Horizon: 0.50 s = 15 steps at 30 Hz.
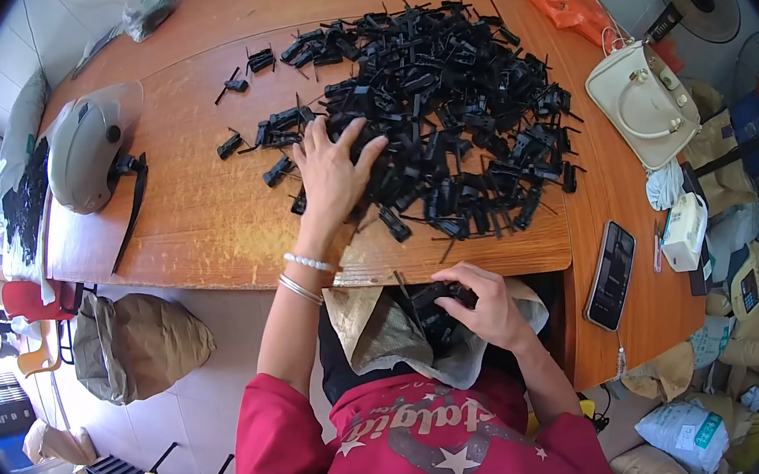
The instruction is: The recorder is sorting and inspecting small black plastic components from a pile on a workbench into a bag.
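Observation:
A big heap of small black plastic parts [449,107] with thin prongs covers the middle of the wooden table [199,211]. My left hand [335,172] reaches onto the heap's near left side with its fingers spread; they touch or hover over the parts, and which one I cannot tell. At the table's front edge, my right hand [481,305] is closed on a black plastic part [447,295]. It is above the open mouth of a woven sack [376,331] on my lap. More black parts show inside the sack, partly hidden by my hand.
A grey helmet [84,153] with a black strap lies on the left. At the right are a white handbag [643,104], an orange plastic bag [569,9], a phone [611,276] and a white box [684,233]. A brown sack [144,343] stands on the floor.

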Each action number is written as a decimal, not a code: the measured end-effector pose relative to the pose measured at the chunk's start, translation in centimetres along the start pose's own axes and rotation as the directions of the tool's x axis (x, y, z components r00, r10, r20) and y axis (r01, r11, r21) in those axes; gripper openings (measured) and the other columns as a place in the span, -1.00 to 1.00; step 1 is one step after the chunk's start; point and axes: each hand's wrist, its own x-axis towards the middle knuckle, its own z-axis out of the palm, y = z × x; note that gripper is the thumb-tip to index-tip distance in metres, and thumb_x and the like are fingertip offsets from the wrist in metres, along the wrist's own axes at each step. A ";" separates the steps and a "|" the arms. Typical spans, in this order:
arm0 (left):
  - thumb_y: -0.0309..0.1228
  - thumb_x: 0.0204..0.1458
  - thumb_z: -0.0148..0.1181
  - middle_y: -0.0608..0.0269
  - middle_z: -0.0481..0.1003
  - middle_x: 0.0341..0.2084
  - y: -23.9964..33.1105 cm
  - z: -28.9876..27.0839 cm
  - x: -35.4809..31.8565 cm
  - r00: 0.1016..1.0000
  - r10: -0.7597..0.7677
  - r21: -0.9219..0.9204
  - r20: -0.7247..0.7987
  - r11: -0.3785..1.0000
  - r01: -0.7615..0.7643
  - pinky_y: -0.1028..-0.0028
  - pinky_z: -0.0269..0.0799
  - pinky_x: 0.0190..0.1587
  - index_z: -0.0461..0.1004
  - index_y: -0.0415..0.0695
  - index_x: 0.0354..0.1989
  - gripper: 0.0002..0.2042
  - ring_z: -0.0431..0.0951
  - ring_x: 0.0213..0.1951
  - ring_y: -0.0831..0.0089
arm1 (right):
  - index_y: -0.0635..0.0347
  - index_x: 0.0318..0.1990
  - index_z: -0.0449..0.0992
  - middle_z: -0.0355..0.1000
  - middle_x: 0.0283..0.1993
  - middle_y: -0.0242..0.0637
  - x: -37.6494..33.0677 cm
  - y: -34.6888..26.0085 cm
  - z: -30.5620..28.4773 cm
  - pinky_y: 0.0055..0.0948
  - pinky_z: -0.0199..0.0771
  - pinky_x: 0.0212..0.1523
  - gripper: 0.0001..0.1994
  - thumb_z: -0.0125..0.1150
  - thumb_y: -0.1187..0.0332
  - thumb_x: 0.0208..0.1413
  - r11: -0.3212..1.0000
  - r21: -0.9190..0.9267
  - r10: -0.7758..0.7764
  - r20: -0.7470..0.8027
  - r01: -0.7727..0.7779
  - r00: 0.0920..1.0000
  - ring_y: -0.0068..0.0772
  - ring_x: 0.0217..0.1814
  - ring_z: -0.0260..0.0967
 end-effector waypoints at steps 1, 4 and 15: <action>0.00 0.00 0.09 -0.18 0.20 0.03 0.6 -0.1 -0.7 1.000 -0.006 0.006 0.001 1.000 0.006 -0.05 -0.04 0.15 0.45 0.00 -0.03 -0.56 0.14 0.13 -0.03 | 0.30 -0.16 0.42 0.40 -0.28 -0.18 0.1 0.1 0.2 -0.44 0.39 -0.27 -0.72 0.23 0.53 -0.09 1.000 0.012 0.008 0.030 -0.009 1.000 -0.28 -0.27 0.42; -0.04 0.01 0.11 -0.25 0.14 0.08 1.7 -0.7 -2.1 0.997 -0.072 -0.103 0.036 0.992 0.076 -0.04 -0.09 0.20 0.45 -0.05 -0.03 -0.57 0.07 0.19 -0.11 | 0.30 -0.16 0.45 0.42 -0.33 -0.21 0.1 0.6 0.5 -0.50 0.37 -0.23 -0.70 0.27 0.54 -0.13 0.997 0.065 0.040 -0.022 -0.039 0.999 -0.36 -0.27 0.40; -0.44 -0.04 0.24 0.05 0.54 -0.33 9.8 -8.8 -14.0 0.830 0.003 -0.681 0.557 0.573 0.455 0.48 0.43 -0.19 0.34 -0.29 0.00 -0.59 0.55 -0.29 0.38 | 0.27 -0.13 0.47 0.40 -0.39 -0.36 -1.9 -0.1 -0.8 -0.68 0.27 -0.55 -0.67 0.26 0.62 -0.14 0.970 0.104 -0.195 -0.206 0.219 0.959 -0.66 -0.52 0.30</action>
